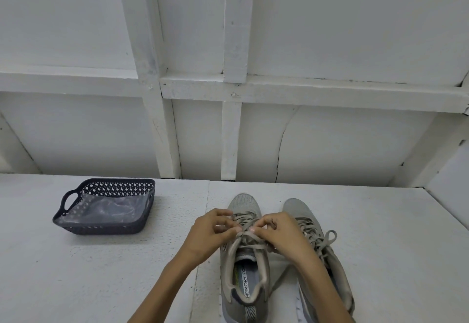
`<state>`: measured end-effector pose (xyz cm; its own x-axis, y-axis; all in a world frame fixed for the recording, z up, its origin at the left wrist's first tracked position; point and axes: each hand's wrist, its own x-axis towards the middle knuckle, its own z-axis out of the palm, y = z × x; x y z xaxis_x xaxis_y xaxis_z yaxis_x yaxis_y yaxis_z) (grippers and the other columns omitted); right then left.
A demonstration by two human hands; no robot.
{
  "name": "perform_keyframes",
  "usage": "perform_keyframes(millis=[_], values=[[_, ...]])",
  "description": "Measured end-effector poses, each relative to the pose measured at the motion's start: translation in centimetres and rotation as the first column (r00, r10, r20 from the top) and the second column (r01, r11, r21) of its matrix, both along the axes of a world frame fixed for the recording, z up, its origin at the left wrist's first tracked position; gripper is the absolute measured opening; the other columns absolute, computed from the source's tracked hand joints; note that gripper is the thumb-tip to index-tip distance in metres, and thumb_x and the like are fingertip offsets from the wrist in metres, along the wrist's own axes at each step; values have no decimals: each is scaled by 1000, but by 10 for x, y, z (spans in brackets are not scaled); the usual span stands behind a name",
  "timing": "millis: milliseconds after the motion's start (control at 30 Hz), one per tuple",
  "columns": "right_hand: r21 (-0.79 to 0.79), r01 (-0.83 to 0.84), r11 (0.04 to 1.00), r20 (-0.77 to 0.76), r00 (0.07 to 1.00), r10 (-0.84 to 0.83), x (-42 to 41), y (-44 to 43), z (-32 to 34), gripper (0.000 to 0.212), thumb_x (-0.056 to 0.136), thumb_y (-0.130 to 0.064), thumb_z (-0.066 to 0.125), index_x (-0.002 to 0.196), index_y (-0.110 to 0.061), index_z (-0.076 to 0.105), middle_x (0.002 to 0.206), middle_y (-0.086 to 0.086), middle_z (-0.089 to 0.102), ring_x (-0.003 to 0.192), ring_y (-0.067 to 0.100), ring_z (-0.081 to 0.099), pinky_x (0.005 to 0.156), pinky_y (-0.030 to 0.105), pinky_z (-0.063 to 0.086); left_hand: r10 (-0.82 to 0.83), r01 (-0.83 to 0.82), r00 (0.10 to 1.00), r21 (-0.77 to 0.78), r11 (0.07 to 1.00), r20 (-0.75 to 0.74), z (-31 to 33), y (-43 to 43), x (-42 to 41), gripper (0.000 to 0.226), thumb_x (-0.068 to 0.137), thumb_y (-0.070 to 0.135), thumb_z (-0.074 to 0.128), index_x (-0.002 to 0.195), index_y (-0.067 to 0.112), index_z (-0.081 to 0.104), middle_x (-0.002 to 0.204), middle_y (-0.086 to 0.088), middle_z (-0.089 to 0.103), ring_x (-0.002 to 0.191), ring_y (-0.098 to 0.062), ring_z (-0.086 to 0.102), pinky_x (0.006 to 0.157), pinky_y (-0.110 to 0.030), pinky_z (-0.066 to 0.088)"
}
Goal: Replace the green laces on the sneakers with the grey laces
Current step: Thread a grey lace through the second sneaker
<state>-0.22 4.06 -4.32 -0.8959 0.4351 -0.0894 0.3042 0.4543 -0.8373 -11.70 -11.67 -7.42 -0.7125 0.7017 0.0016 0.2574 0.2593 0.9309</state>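
We see a dark basket [101, 228] on the left of the counter [76, 272], well apart from the sneakers, with a crumpled clear sheet [109, 208] lying in it. Behind, a white wall [330, 30] of boards and beams rises from the counter's far edge.

The left sneaker [243, 272] and right sneaker [304, 211] stand side by side near the front, toes to the wall. Both hands meet over the left sneaker's tongue. The left hand [213, 231] and right hand [281, 234] each pinch its grey lace [245, 217] between thumb and forefinger, with the other fingers curled. The right forearm crosses the right sneaker and hides part of it. That sneaker's lace is tied in a bow [330, 236], and a loose lace end [280, 278] trails down between the pair.

The basket is a plastic lattice of diamond holes, with rounded corners and a cut-out handle. The sneakers are grey-beige mesh with padded collars. The counter is white and grainy, and a seam runs from the wall toward the left sneaker.

A broad stretch of counter lies between basket and sneakers, and another lies to the right, where the counter's edge angles inward.
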Motion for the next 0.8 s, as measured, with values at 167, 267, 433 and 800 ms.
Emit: perform_keyframes(millis=[167, 267, 433, 800], values=[[126, -25, 992, 85, 996, 14, -8, -9, 7, 22, 84, -18, 68, 63, -23, 65, 51, -10, 53, 43, -4, 47, 45, 10, 33, -16, 9, 998, -123, 992, -57, 0, 6, -7, 8, 79, 23, 78, 72, 26, 76, 111, 20, 63, 86, -6, 69, 84, -38, 57], [175, -50, 983, 137, 990, 26, -10, -13, 4, 19, 88, -24, 60, 79, -8, 65, 66, -4, 55, 57, 4, 46, 51, 20, 34, -9, 4, 999, -117, 993, -44, 2, 7, -8, 11, 76, 35, 80, 69, 28, 75, 107, 20, 66, 89, -7, 67, 86, -38, 56], [23, -18, 1000, 69, 997, 17, -8, -14, -7, 16, 91, -25, 58, 75, -21, 56, 76, -7, 58, 69, 7, 50, 63, 25, 38, -10, 2, 998, -120, 993, -63, 8, 8, -7, 14, 71, 35, 84, 61, 30, 74, 102, 15, 69, 91, -3, 66, 87, -36, 55], [-612, 212, 762, -71, 945, -319, 8, -21, -18, 19, 94, -9, 50, 76, -10, 53, 56, -1, 46, 48, 7, 40, 45, 17, 31, 88, -88, 996, -16, 996, -28, -5, -5, 11, 28, 74, 58, 49, 77, 33, 60, 105, 30, 58, 87, -6, 68, 85, -45, 55]])
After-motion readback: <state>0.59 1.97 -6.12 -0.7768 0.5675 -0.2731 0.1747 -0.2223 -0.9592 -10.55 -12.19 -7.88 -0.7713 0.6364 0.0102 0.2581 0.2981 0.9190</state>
